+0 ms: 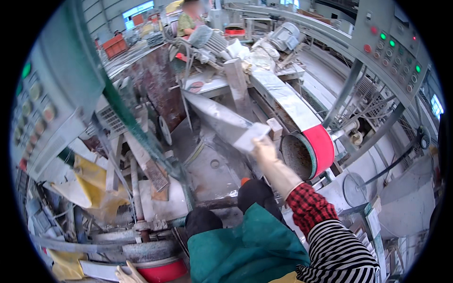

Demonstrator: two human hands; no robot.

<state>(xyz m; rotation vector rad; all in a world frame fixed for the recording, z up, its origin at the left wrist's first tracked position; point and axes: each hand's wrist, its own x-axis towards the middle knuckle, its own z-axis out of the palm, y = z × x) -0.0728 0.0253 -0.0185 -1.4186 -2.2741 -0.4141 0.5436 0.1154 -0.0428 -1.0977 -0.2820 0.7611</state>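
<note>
My right hand (265, 153), in a pale glove, reaches forward with its fingers closed on a whitish square tile (252, 137). The tile is held in the air before the near end of a long grey metal sheet (212, 111). Right of that hand runs a conveyor belt with a red end (322, 150) curving round a drum. Low at the left edge of my apron, my gloved left hand (130, 273) is partly cut off by the picture's rim. Its visible fingers are apart, beside a red belt roller (163, 270) and at the end of a white strip (96, 270).
Control panels with buttons stand at the left (37, 108) and the right (394, 52). A wooden post (237, 87) rises near the conveyor. Grey motors (285, 37) and another person (191, 20) are farther back. A green frame bar (137, 122) slants down on the left.
</note>
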